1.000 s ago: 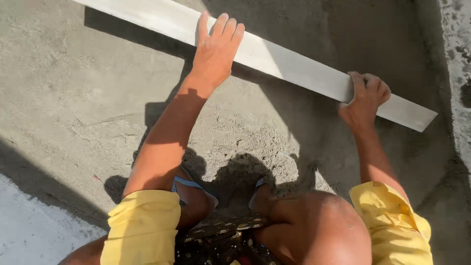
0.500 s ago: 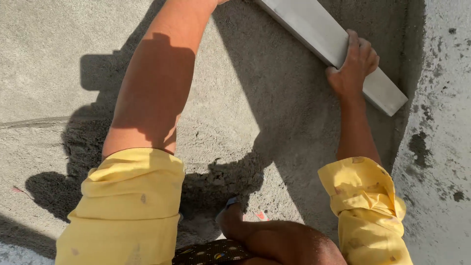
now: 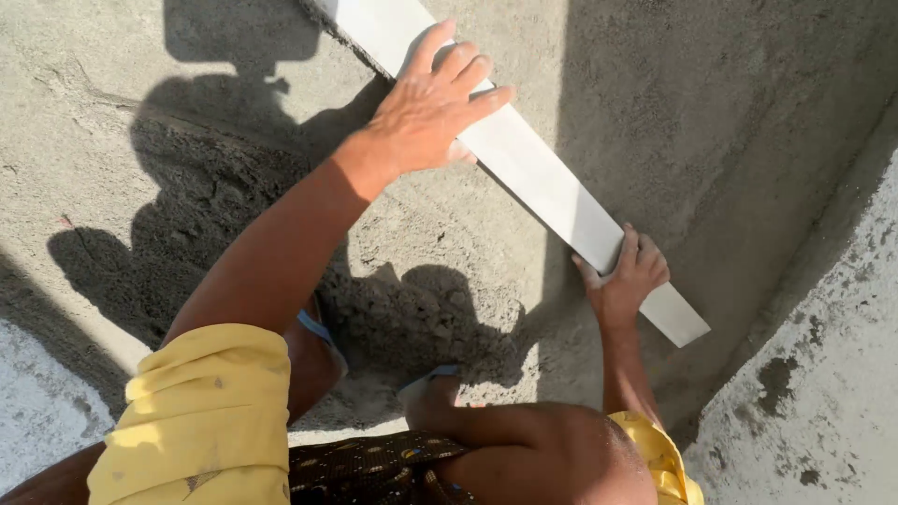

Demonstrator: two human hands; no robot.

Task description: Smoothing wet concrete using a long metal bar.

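Note:
A long, flat, pale grey straightedge [image 3: 543,178] lies slantwise across wet grey cement [image 3: 711,112], running from the top middle down to the right. My left hand [image 3: 432,108] presses flat on its upper part, fingers spread. My right hand [image 3: 629,276] grips its lower end, fingers wrapped over the edge. Both arms wear rolled yellow sleeves [image 3: 210,421]. I squat over the cement, with my bare knee [image 3: 552,454] and a foot in a blue-strapped sandal [image 3: 318,327] below the hands.
Rough, heaped cement [image 3: 412,309] lies just below the straightedge near my feet. A raised, pale, stained concrete edge [image 3: 823,393] borders the right side. A lighter dry patch [image 3: 37,411] sits at the lower left. Strong shadows fall across the surface.
The straightedge has come toward me, down and left in view. My left hand, earlier out of view at the top, now shows flat on it. My right hand still grips the lower end.

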